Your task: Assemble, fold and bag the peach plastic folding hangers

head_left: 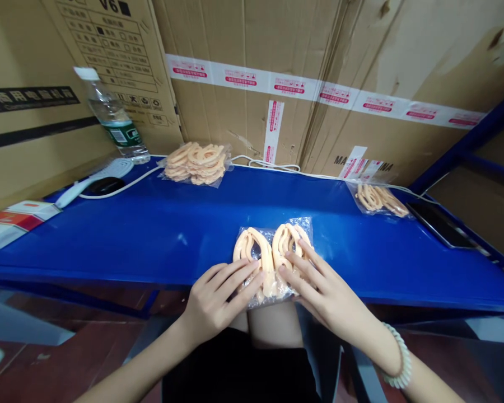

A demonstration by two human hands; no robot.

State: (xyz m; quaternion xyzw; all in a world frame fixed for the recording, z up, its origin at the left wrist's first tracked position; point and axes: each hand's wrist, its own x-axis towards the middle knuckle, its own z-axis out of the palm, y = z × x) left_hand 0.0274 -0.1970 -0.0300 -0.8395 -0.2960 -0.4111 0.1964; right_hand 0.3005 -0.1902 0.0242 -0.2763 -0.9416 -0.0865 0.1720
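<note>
A clear plastic bag [269,282] with peach-coloured looped pieces [265,246] inside lies at the front edge of the blue table. The pieces sit in two side-by-side groups, and their exact kind is unclear. My left hand [220,294] rests on the bag's left part, fingers stretched and apart. On the right part lies my right hand [323,285], its fingers spread across the plastic. Both hands press on the bag from above; my left thumb is hidden. A pale coiled band [399,358] circles my right wrist.
At the back left lies a stack of similar bagged pieces [197,162]; another bag [380,200] lies back right, beside a dark phone-like slab [441,224]. A water bottle [115,120], white hairbrush [96,178] and small box [19,221] stand left. Cardboard [235,117] walls the table [168,235].
</note>
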